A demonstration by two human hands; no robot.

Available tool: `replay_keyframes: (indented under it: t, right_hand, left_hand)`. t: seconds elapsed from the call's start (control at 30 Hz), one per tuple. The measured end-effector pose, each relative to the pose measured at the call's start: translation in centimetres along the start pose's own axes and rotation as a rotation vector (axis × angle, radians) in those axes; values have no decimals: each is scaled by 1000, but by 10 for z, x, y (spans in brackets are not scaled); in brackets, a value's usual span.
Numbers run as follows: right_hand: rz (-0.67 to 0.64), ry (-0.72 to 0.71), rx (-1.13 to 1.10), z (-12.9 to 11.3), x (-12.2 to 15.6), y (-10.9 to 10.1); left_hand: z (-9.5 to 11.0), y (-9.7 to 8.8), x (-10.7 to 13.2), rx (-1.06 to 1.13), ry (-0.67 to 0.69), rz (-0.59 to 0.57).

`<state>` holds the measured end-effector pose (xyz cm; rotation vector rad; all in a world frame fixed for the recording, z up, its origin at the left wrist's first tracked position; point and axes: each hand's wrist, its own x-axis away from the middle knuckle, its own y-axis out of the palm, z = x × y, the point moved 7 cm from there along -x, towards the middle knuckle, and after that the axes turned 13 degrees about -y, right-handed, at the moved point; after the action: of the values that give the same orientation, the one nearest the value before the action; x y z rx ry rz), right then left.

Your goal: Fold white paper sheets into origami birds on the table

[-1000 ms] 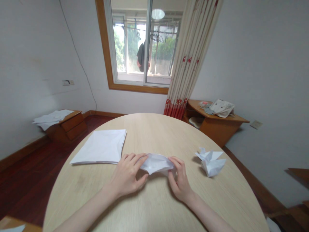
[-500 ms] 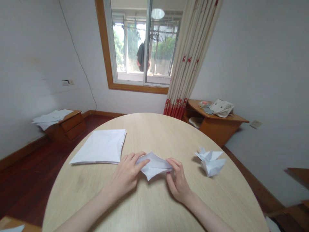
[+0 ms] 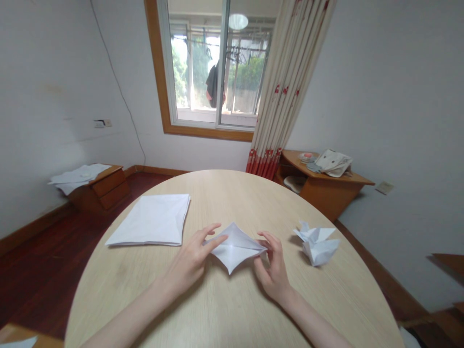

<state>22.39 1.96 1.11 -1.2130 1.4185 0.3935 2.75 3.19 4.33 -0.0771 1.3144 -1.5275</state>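
A partly folded white paper (image 3: 235, 247) sits just above the round wooden table (image 3: 232, 299), spread into a diamond shape with a centre crease. My left hand (image 3: 194, 258) pinches its left corner between thumb and fingers. My right hand (image 3: 273, 263) pinches its right corner. Both hands pull the paper flat between them.
A stack of white sheets (image 3: 152, 220) lies at the table's left. A finished folded paper figure (image 3: 317, 242) rests at the right. Behind stand a low wooden cabinet (image 3: 99, 186) with papers, a corner desk (image 3: 322, 186) with clutter, a curtain (image 3: 286, 87) and a window (image 3: 213, 67).
The paper has opened from a bunched fold into a flat diamond. My hands have moved slightly apart, still holding its two side corners.
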Motion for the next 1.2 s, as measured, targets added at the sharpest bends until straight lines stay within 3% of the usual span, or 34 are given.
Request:
replay_keyframes:
  t: [0.17, 0.3, 0.47, 0.63, 0.77, 0.93, 1.2]
  right_hand:
    - [18, -5, -56, 0, 1, 2]
    - [19, -14, -56, -2, -1, 1]
    - [1, -73, 7, -9, -8, -2]
    - [-17, -142, 36, -18, -14, -5]
    - [-15, -161, 29, -21, -16, -6]
    - [-20, -157, -6, -21, -14, -5]
    - [-39, -231, 35, -30, -18, -6]
  left_hand:
    - [-1, -1, -2, 235, -91, 48]
    - [-11, 2, -2, 481, -253, 93]
    - [-25, 10, -1, 643, -517, 79]
    - [-33, 21, 1, 765, -647, 18]
    - [-25, 27, 0, 810, -595, -75]
    - [-5, 31, 0, 735, -400, -238]
    - [-2, 42, 4, 614, -313, -229]
